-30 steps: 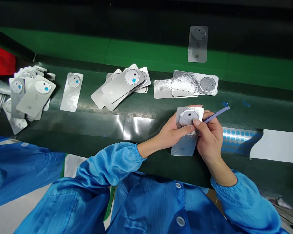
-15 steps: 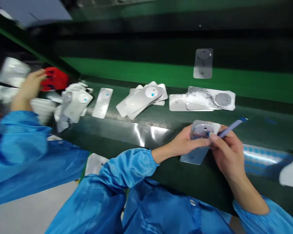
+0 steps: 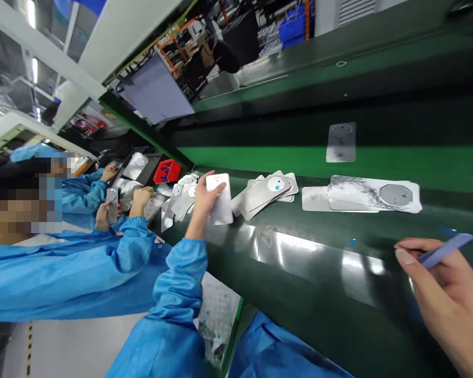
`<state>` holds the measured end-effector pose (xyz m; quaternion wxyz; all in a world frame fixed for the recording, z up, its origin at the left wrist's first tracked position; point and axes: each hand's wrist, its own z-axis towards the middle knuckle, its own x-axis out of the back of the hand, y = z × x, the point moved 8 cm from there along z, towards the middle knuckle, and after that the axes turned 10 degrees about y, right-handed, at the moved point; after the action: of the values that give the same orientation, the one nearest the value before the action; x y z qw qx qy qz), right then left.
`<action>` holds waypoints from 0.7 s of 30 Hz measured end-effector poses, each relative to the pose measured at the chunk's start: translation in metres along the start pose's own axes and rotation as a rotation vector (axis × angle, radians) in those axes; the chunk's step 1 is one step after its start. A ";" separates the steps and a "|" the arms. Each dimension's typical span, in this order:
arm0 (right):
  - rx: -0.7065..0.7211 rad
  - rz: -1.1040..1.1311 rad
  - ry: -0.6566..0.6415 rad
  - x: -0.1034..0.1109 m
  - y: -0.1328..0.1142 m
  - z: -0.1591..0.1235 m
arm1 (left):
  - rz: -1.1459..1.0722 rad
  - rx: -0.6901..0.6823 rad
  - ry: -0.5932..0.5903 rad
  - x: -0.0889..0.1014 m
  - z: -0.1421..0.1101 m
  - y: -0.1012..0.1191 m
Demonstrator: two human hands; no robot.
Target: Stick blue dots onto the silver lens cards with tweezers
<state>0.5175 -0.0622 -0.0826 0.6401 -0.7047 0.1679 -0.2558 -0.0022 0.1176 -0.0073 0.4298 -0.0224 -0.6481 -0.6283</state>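
Observation:
My left hand (image 3: pixel 205 202) reaches out to the left and grips a flat silver plate (image 3: pixel 223 212) with rounded corners, its fingers over the plate's upper part. Just right of it lies an overlapping stack of similar plates (image 3: pixel 260 197), the top one showing a round window with a blue spot. At the right edge, my right hand (image 3: pixel 443 283) pinches a lavender stick (image 3: pixel 448 250) with a blue end, above the dark green bench and apart from any plate.
Two grey-smeared plates (image 3: pixel 374 194) lie farther back, and another plate (image 3: pixel 341 142) leans on the green back wall. Left of my hand is a heap of plates (image 3: pixel 183 197), then a red bin (image 3: pixel 167 172). A co-worker's sleeve (image 3: pixel 102 262) extends close on my left.
My view has swung left and up. My left hand has moved from in front of me to the left with the plate; my right hand has come away from it, still holding the stick.

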 end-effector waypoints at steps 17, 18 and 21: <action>0.188 -0.126 0.061 0.040 0.005 0.033 | 0.302 -0.762 -0.700 -0.280 0.024 0.197; 0.152 -0.089 0.069 0.044 0.008 0.034 | 0.304 -0.763 -0.737 -0.304 0.022 0.204; 0.087 0.015 0.020 0.049 0.013 0.033 | 0.265 -0.777 -0.698 -0.357 0.029 0.222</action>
<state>0.5772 -0.0647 -0.0899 0.6704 -0.6722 0.1686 -0.2651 0.3341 0.3707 -0.0354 0.2245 -0.4690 -0.4640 -0.7172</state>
